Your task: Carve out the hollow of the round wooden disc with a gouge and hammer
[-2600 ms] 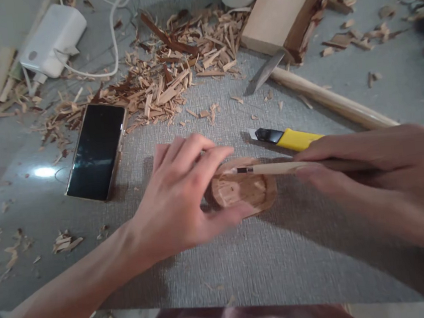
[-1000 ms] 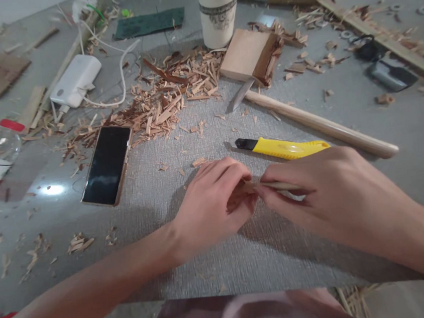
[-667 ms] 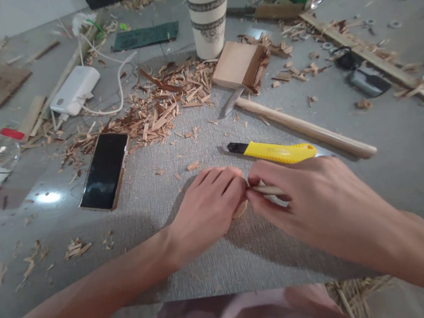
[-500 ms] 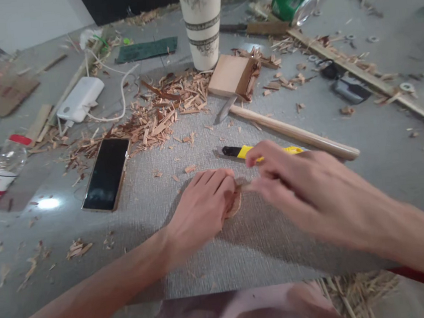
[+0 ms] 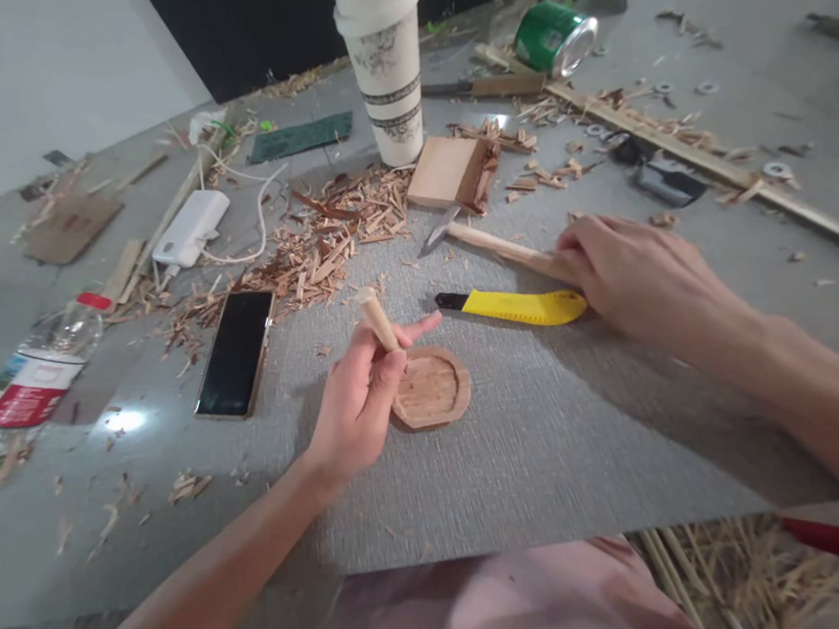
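My left hand [image 5: 359,399] is closed around the pale round handle of a chisel [image 5: 378,320], held nearly upright, its index finger stretched out to the right. The chisel's lower end is hidden by the fingers. Just under and beside that hand lies a small rounded wooden piece [image 5: 433,390] with a shallow hollow and a raised rim. My right hand [image 5: 627,270] has its fingers curled over the wooden handle of a hammer [image 5: 506,247], whose metal head rests on the table. A yellow utility knife [image 5: 519,307] lies between the hands, its end close to my right hand.
Wood chips [image 5: 316,250] are heaped behind a phone [image 5: 235,354]. A paper cup [image 5: 388,70] stands by a squared wood block [image 5: 442,172]. At left are a plastic bottle [image 5: 31,372] and white power bank [image 5: 190,226]. A green can [image 5: 552,37] and long wooden strip [image 5: 717,162] lie at right.
The chisel has passed from my right hand to my left. My right hand has moved up and right onto the hammer handle, and the hollowed wooden piece is now uncovered.
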A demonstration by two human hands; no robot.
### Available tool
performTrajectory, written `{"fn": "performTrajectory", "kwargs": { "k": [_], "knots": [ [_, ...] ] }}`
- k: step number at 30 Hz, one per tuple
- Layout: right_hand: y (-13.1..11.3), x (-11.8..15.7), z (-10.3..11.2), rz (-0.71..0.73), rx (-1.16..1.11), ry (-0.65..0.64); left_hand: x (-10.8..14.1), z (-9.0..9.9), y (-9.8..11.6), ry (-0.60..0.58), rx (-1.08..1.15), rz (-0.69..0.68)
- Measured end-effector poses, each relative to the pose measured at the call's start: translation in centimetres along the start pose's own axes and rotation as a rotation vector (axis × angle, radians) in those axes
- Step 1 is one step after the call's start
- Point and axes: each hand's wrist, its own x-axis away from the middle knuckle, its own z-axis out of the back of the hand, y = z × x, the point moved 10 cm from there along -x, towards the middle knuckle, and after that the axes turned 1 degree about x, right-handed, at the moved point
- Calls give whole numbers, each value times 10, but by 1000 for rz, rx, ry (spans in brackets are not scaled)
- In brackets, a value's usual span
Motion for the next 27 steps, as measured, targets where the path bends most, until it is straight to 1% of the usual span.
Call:
{"fn": "performTrajectory", "kwargs": {
  "k": [3, 6, 9, 16, 22, 27],
  "knots": [
    [-2, -1, 2, -8, -1, -2, 0, -2, -3, -21, -2, 14],
    [-6, 1, 3, -14, -6, -44, 1, -6, -6, -67, -20, 19],
    [-10, 4, 3, -29, -28, -66, 4, -7, -9, -89, -42, 29],
    [-18, 6, -2, -29, -43, -115, 7, -10, -11, -139, -20, 36],
    [-18, 5, -5, -24, -45, -105, 7, -12, -7, -155, -74, -8],
    [-17, 6, -8, -31, -31, -88, 8, -12, -6, -163, -160, -7]
  ]
}}
